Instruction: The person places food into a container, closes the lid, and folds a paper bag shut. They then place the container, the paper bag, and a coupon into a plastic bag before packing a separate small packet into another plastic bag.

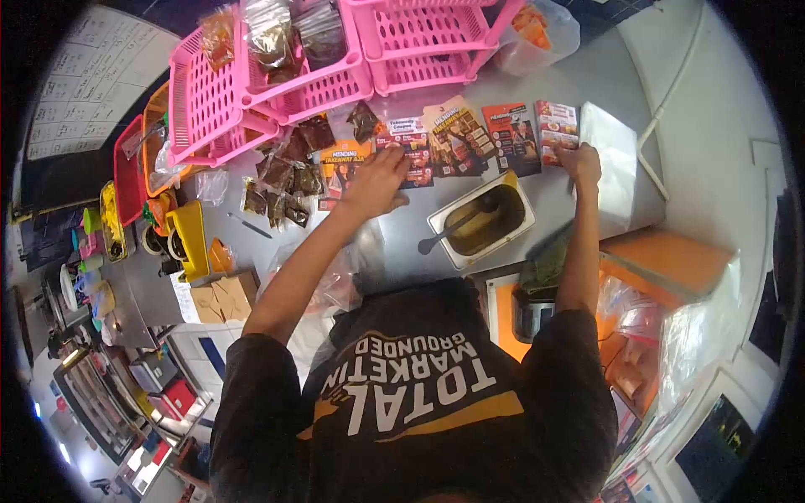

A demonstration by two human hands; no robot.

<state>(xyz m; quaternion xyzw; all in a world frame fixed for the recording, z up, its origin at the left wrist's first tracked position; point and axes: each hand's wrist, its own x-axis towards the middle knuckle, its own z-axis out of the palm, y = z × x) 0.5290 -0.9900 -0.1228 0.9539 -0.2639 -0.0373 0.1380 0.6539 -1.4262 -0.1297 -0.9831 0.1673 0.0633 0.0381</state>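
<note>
My left hand (375,186) lies with its fingers stretched out over the lower left part of a stack of takeaway coupons (414,149). Just left of it, partly under my wrist, is an orange flyer (344,156). My right hand (580,163) has its fingers closed on the lower edge of a small stack of red and white coupons (557,123), beside a white stack of plastic bags or sheets (610,155). Between the hands lie fanned yellow-brown flyers (459,134) and red-black flyers (513,138).
A metal container (521,220) of sauce with a ladle (444,233) stands near my body. Small dark sauce packets (289,172) and a pen (249,225) lie left. Pink baskets (293,99) and a clear tub (549,38) line the back. A cardboard box (226,298) sits left.
</note>
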